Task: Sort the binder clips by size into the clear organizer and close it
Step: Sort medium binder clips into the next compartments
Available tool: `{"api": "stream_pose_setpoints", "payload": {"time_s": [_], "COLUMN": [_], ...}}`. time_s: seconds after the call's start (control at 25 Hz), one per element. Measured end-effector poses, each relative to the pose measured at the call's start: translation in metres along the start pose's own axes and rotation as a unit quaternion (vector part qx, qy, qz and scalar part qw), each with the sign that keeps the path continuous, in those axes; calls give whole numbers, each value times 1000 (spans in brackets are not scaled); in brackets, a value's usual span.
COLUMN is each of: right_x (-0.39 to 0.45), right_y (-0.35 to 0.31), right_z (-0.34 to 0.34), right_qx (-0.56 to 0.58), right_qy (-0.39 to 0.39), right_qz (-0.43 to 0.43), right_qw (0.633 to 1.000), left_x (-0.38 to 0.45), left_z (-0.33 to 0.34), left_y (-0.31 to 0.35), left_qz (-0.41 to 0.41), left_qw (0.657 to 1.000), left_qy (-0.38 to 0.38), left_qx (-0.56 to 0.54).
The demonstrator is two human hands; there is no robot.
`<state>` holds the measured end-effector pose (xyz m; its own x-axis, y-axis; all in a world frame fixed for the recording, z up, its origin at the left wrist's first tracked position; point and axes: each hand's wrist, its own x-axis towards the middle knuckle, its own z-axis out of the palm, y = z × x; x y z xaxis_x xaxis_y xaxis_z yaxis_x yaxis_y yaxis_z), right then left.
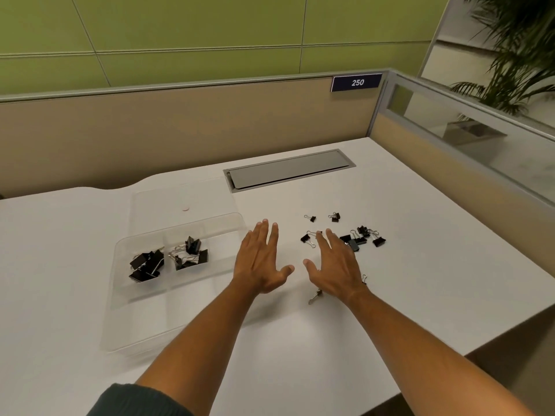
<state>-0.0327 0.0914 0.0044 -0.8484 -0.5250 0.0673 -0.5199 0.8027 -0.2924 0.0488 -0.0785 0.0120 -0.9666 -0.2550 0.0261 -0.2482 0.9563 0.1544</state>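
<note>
The clear organizer (126,298) lies open on the white desk at the left, its lid (168,196) folded back behind it. Large black binder clips (145,267) fill one compartment and slightly smaller ones (189,255) fill the compartment beside it. Loose small clips (365,237) are scattered on the desk at the right, with two tiny ones (312,218) further back. My left hand (259,262) hovers flat and empty just right of the organizer. My right hand (335,267) is spread above the loose clips, partly hiding some. A clip (314,295) lies under my right wrist.
A grey cable hatch (288,169) is set into the desk behind the clips. Beige partition walls (180,130) close the back and right sides. The desk's front-right edge (468,346) drops off close to my right forearm.
</note>
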Motion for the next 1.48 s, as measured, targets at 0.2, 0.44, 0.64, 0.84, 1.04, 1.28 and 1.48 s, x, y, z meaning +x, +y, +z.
{"api": "stream_pose_setpoints", "payload": {"time_s": [0.2, 0.44, 0.64, 0.84, 1.04, 1.28, 1.48], "right_x": [6, 13, 20, 36, 54, 46, 38], "right_y": [40, 87, 118, 130, 130, 136, 151], "right_z": [-3, -3, -2, 0, 7, 5, -10], "right_qx": [12, 13, 7, 14, -1, 71, 130], "right_qy": [-12, -18, -19, -11, -22, -34, -14], "right_qz": [16, 33, 53, 14, -73, -61, -29], "right_qw": [1000, 999, 998, 1000, 997, 995, 991], "left_x": [19, 37, 51, 60, 64, 79, 101], "left_z": [12, 29, 41, 50, 52, 54, 56], "left_y": [35, 71, 90, 95, 93, 106, 133], "left_qz": [11, 22, 25, 20, 9, 36, 74], "left_qw": [1000, 999, 999, 999, 998, 998, 995], "left_qy": [-13, -30, -45, -49, -56, -54, -58], "left_qx": [5, 6, 5, -2, 5, -8, -33]}}
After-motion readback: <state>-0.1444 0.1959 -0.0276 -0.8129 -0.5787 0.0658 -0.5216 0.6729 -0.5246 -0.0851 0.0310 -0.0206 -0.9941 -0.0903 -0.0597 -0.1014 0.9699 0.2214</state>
